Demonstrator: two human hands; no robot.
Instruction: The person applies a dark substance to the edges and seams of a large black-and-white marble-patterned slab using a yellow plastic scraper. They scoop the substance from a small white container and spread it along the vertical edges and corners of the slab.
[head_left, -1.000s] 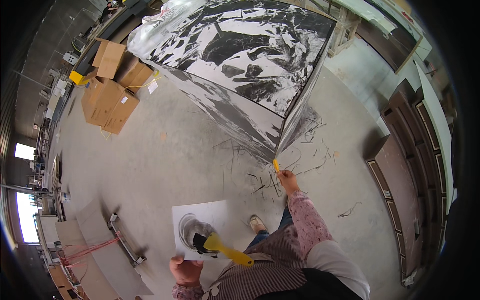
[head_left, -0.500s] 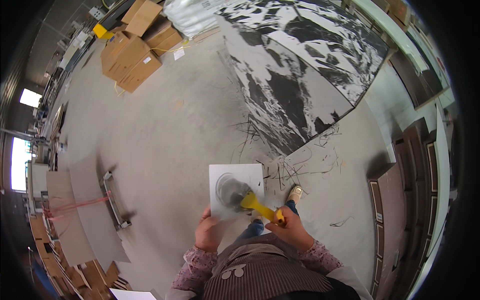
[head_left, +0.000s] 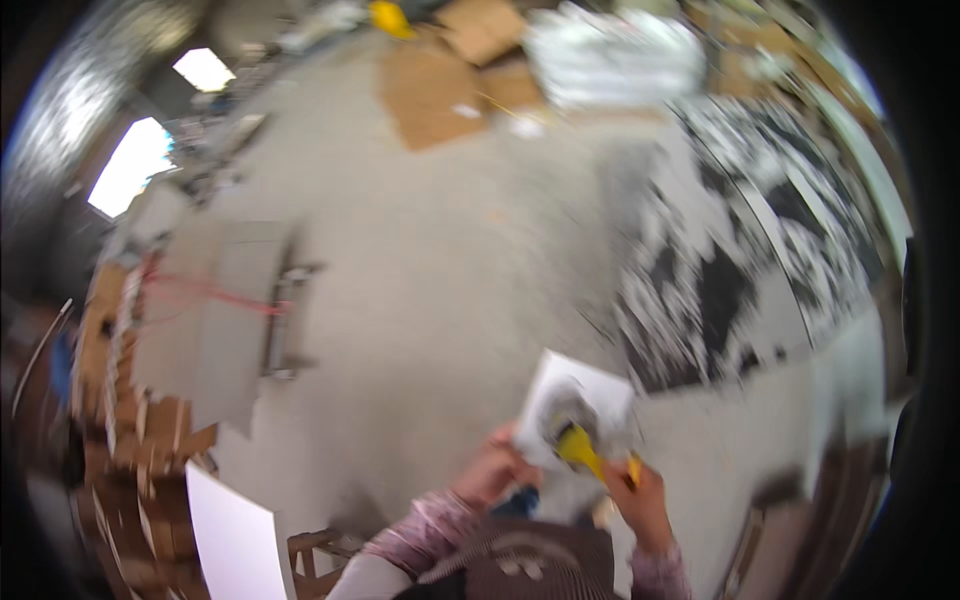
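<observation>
2 bright windows (head_left: 135, 168) upper left; cardboard boxes (head_left: 428, 98) beside white bundle (head_left: 615, 60).

Lower centre: board (head_left: 610, 392) is white, smeared grey; scraper (head_left: 577, 447) yellow; sleeve (head_left: 428, 525) pink. Right: panels (head_left: 700, 280) black-and-white (marble-like). Upper centre: cardboard (head_left: 430, 95) brown.

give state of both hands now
Left hand: closed on the white board.
Right hand: closed on a small yellow tool; whether also on the larger yellow tool cannot be told.

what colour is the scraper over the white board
The scraper is mostly yellow, with a dark front end; it shows in the head view, slightly blurred.
</observation>
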